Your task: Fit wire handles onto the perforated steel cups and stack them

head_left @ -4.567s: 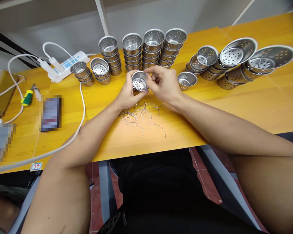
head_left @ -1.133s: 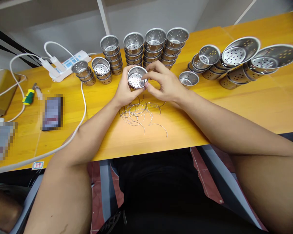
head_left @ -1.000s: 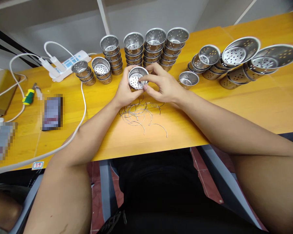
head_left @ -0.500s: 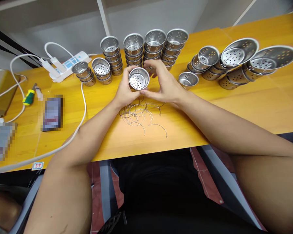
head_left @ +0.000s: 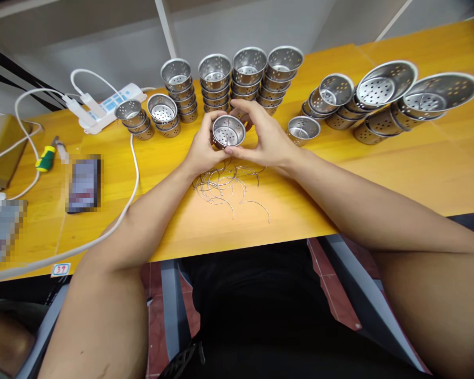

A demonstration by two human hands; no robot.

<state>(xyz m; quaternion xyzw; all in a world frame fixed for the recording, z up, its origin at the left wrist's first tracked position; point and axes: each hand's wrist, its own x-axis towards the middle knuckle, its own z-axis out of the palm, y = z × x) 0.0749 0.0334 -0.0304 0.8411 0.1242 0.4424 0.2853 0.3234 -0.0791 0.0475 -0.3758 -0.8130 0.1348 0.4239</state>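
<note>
A small perforated metal cup (head_left: 229, 138) is held above the table, its mouth turned up toward me. Inside it a thin line, seemingly a wire, runs across from rim to base. My left hand (head_left: 204, 146) wraps the cup's left side, fingers behind and thumb in front. From the right, my right hand (head_left: 265, 134) curves around it, with the thumb at the near rim and the fingertips at the far side. Just below both hands lies a loose pile of thin curved wires (head_left: 221, 184).
Stacked perforated cups (head_left: 249, 63) line the back, with more stacks (head_left: 387, 92) leaning at the right and one single cup (head_left: 303, 129). Leftward are a power strip (head_left: 110, 108), a white cable (head_left: 136, 173), a green-yellow screwdriver (head_left: 46, 159) and a blurred phone-like object (head_left: 84, 184).
The cup has shifted slightly right and down and has turned a little in my hands. My right fingers sit closer around its far rim. The wires have stayed put.
</note>
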